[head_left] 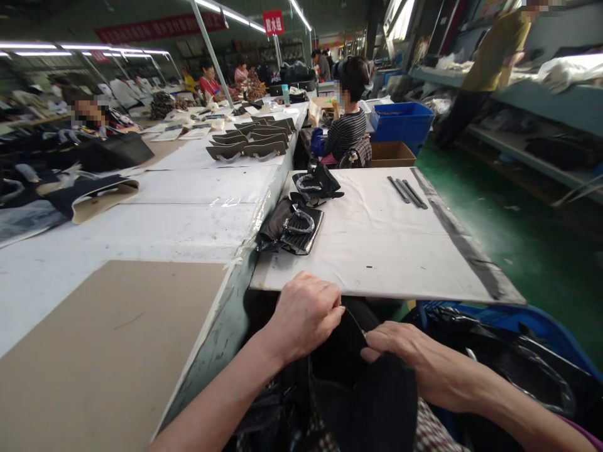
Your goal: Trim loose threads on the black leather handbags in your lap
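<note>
A black bag piece [384, 402], perhaps an unfinished handbag, rests over my lap below the table's near edge. My left hand [306, 311] is closed on its upper left edge, knuckles up. On the other side my right hand [396, 342] pinches the same edge between thumb and fingers. The stretch of edge between both hands shows as a thin line. The lower part of the piece is dark, so its details cannot be made out. Beyond my left hand, a black handbag [301, 229] with a plastic-wrapped handle lies on the white table [367, 232].
Another black handbag [318, 182] lies farther back, and grey strips [407, 191] lie at the right. A blue bin [541, 320] of black bags stands by my right arm. The long worktable [188, 226] runs along my left. A seated co-worker [348, 125] is ahead.
</note>
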A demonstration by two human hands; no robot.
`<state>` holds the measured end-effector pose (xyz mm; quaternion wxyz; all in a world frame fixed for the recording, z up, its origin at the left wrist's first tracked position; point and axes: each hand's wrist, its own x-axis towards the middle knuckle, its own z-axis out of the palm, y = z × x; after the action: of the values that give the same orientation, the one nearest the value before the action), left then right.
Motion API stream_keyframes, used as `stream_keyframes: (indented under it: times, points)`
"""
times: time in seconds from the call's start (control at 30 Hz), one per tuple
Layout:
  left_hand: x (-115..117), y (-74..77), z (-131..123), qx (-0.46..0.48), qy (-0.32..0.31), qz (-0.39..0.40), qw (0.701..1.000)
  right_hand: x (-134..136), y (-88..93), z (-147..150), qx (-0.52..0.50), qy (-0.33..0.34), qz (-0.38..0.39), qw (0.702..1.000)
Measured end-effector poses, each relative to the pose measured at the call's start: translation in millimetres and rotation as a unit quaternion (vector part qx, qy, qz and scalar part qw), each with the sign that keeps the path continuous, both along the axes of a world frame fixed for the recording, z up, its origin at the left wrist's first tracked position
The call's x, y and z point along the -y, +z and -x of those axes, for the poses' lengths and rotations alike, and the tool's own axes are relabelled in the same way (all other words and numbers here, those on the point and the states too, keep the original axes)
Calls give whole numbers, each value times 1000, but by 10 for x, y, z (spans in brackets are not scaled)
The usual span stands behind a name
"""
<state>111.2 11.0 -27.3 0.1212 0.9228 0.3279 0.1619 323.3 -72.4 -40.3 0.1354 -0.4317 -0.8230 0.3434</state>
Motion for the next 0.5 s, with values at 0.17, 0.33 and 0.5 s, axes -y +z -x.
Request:
stream_keyframes:
  times: [0.17,0.33,0.5]
  points:
    - [26,36,33,16,-16,11,1000,47,-66,7,-22,8,22,999]
    - [97,95,103,43,-16,18,999,-120,-39,132,-5,-29,-8,1000]
    - [154,125,191,63,-7,22,998,-316,-347,367,39,-35,-232,971]
